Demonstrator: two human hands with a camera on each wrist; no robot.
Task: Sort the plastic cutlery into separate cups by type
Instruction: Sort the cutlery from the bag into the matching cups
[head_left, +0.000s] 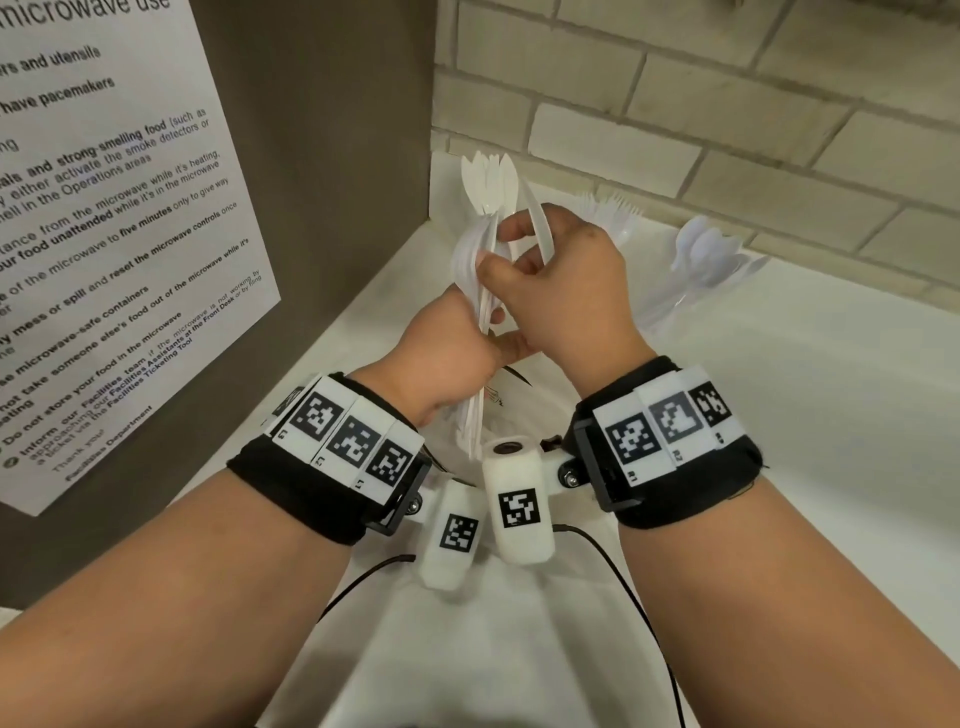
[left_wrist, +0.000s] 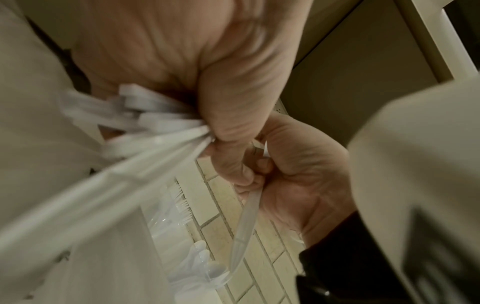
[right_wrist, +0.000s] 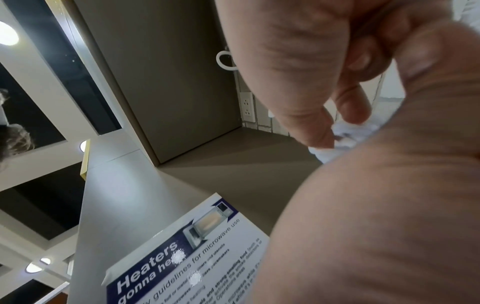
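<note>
white plastic cutlery bundle (head_left: 480, 244), clear cups (head_left: 696, 280) on a white counter (head_left: 805, 415), beige brick-pattern tile wall (head_left: 727, 104), black-and-white checkered wrist markers (head_left: 358, 441).

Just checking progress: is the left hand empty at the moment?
No, the left hand grips a bundle of white plastic cutlery.

White counter (head_left: 779, 467), 2 cups of cutlery: forks (head_left: 615, 218), spoons (head_left: 701, 260)

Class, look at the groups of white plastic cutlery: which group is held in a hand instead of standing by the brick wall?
The spoon bundle, gripped by the left hand; the forks and other spoons stand untouched by the wall.
</note>
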